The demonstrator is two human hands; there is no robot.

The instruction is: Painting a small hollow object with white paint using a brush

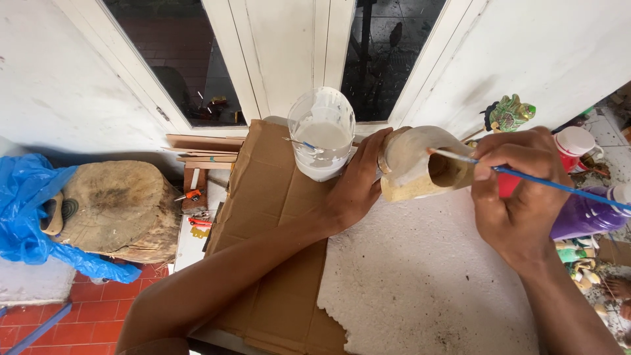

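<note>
Lying at the far left, a blue plastic sheet (26, 210) wraps around a wooden stump (112, 207) that stands on the red tiled floor (98, 309). Just right of the stump, small red tools (195, 209) lie below a few flat wooden strips (204, 148). A sheet of brown cardboard (276, 263) covers the table, and at its far end stands a cut-off plastic bottle (322, 135) holding white paint, with a thin brush resting in it. The person's left hand (355, 184) reaches across the cardboard and is closed around the near end of a pale carved wooden piece (420, 164), holding it raised above a white foam sheet (420, 269). The right hand (519, 190) pinches a blue-handled paintbrush (526, 177) between thumb and fingers, its tip touching the hollow of the wooden piece. Behind that hand stand a red-and-white paint bottle (573, 146) and a purple one (588, 213), with a green painted figure (509, 113) by the wall.
</note>
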